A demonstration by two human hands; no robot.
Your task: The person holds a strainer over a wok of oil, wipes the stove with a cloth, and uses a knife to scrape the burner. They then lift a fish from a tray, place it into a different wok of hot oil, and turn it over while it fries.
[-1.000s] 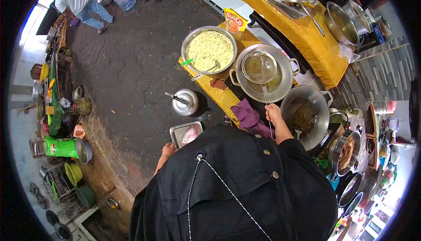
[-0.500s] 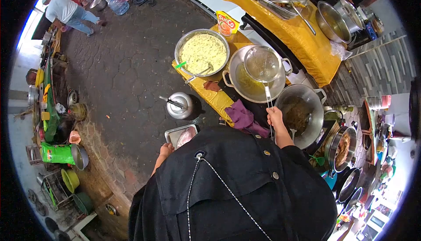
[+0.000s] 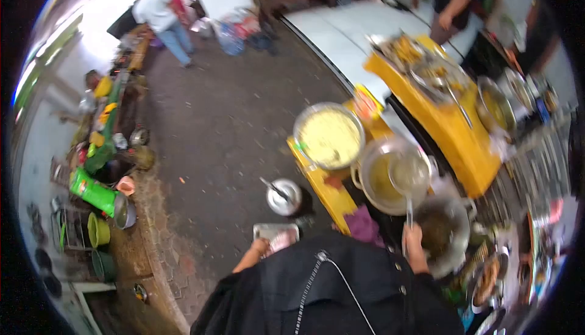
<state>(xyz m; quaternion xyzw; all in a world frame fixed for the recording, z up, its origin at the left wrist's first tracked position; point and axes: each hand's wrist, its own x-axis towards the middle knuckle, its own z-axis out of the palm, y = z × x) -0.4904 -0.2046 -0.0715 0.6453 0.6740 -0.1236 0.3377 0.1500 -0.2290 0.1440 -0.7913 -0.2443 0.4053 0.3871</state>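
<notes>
My right hand is closed round the long handle of a wire-mesh skimmer. The skimmer's round head overlaps a wide pan with yellowish oil in it. Just beside that hand sits a big grey wok with dark contents. Down at my left, the left hand grips the edge of a small metal tray; something pinkish lies in the tray, partly hidden by my black clothing. A silver kettle stands on the ground beyond the tray.
A large bowl of pale yellow grated food stands on a yellow-covered table, near a purple cloth. Behind is a long yellow-covered table with trays and pots. One person is far left; another stands at upper right.
The camera has swung, so the whole scene sits lower and further right, with some blur. Both hands keep their holds, and the skimmer stays over the oil pan.
</notes>
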